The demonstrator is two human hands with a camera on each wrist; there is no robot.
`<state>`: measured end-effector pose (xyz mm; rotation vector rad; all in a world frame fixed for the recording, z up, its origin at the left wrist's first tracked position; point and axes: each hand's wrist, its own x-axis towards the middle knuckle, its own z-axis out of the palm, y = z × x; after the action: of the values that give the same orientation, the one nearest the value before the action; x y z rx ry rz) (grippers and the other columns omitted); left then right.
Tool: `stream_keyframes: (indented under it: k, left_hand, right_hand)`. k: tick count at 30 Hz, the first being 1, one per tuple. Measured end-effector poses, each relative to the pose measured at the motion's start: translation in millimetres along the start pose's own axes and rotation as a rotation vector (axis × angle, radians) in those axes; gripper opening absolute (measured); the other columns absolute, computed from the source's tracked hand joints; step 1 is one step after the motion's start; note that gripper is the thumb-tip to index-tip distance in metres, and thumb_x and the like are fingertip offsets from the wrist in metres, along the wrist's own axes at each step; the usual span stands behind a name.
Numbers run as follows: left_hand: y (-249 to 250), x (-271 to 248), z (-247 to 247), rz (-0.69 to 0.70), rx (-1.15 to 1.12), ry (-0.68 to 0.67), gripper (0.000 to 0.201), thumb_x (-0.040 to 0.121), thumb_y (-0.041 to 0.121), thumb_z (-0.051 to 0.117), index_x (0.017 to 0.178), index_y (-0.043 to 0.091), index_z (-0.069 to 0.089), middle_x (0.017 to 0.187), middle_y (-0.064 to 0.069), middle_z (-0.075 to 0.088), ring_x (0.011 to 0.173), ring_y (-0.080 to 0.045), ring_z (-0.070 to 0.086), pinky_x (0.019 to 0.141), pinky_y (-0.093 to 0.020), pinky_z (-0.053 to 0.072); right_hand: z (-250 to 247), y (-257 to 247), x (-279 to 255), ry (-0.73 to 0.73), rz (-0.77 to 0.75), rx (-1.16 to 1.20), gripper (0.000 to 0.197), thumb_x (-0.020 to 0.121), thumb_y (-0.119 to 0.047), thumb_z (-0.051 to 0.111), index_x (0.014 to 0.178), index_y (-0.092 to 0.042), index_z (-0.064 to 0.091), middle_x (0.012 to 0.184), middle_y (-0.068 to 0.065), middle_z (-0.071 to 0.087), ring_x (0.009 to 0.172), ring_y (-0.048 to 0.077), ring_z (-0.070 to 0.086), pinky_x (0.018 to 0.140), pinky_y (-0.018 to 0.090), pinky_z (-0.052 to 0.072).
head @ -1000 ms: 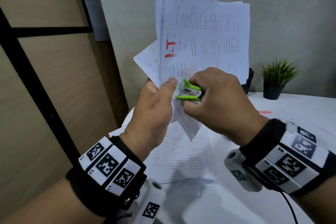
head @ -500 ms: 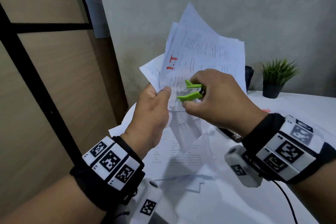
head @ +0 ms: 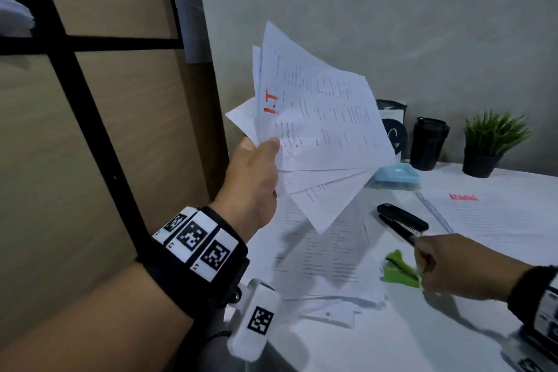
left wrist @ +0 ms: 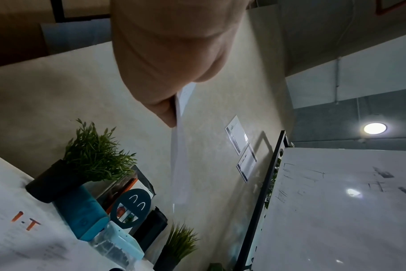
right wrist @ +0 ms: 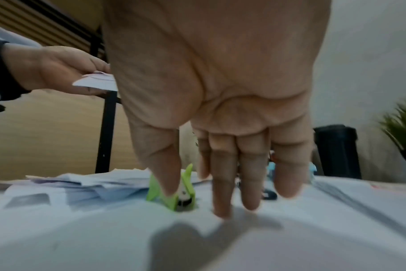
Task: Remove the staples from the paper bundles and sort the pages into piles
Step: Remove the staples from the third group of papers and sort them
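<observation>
A bundle of white printed pages [head: 317, 118], the top one marked "I.T" in red, is fanned out in the air above the table's left part. My left hand [head: 268, 148] grips its lower left corner, thumb on top; in the left wrist view the pages [left wrist: 180, 155] show edge-on under the thumb [left wrist: 167, 113]. The green staple remover [head: 398, 272] lies on the white table [head: 392, 341]. My right hand [head: 422, 263] is low beside it with straight fingers. In the right wrist view the thumb [right wrist: 167, 179] touches the staple remover [right wrist: 155, 190], its wings spread.
Loose printed pages [head: 320, 257] lie under the bundle. A black stapler [head: 401, 220] lies behind the remover, and a pile with a red heading [head: 498, 220] lies to the right. A blue box [head: 395, 175], black cup [head: 428, 142] and potted plant [head: 489, 142] line the wall.
My right hand left the bundle and moved down and right to the table with the staple remover. My left hand stays raised with the pages, which have fanned apart.
</observation>
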<state>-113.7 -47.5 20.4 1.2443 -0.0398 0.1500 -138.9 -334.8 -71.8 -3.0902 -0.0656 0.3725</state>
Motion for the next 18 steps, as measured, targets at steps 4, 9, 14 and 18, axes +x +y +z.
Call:
stream_keyframes:
  k: [4, 9, 14, 18]
  left_hand:
    - [1.6, -5.7, 5.0, 0.053, 0.03, -0.023, 0.026, 0.111, 0.018, 0.046, 0.109, 0.035, 0.065, 0.098, 0.013, 0.081, 0.096, -0.017, 0.078, 0.076, -0.039, 0.065]
    - [-4.4, -17.8, 19.7, 0.154, 0.073, -0.056, 0.024, 0.112, 0.023, 0.045, 0.123, 0.033, 0.064, 0.115, 0.007, 0.079, 0.107, -0.021, 0.075, 0.092, -0.046, 0.063]
    - [-7.4, -30.6, 30.2, 0.312, 0.129, -0.068, 0.026, 0.112, 0.028, 0.046, 0.135, 0.028, 0.057, 0.122, 0.006, 0.074, 0.111, -0.019, 0.072, 0.089, -0.039, 0.064]
    - [-8.9, -31.2, 29.8, 0.371, 0.16, -0.074, 0.023, 0.11, 0.023, 0.049, 0.131, 0.03, 0.057, 0.12, 0.01, 0.073, 0.11, -0.014, 0.071, 0.088, -0.031, 0.063]
  right_hand:
    - [-35.9, -16.1, -6.3, 0.167, -0.062, -0.126, 0.013, 0.086, -0.038, 0.063, 0.083, -0.032, 0.052, 0.09, -0.012, 0.062, 0.083, 0.01, 0.057, 0.068, 0.027, 0.048]
    - [-93.0, -87.7, -25.6, 0.77, -0.397, 0.563, 0.009, 0.088, -0.024, 0.069, 0.082, -0.024, 0.075, 0.078, -0.014, 0.072, 0.074, 0.004, 0.065, 0.072, 0.017, 0.049]
    - [-92.8, -132.6, -16.1, 0.998, -0.42, 0.609, 0.008, 0.087, -0.029, 0.073, 0.083, -0.023, 0.077, 0.082, -0.006, 0.071, 0.08, 0.013, 0.064, 0.077, 0.034, 0.053]
    - [-90.0, -138.3, -16.3, 1.042, -0.375, 0.523, 0.016, 0.092, -0.028, 0.063, 0.082, -0.023, 0.076, 0.083, -0.006, 0.071, 0.077, 0.015, 0.062, 0.073, 0.037, 0.055]
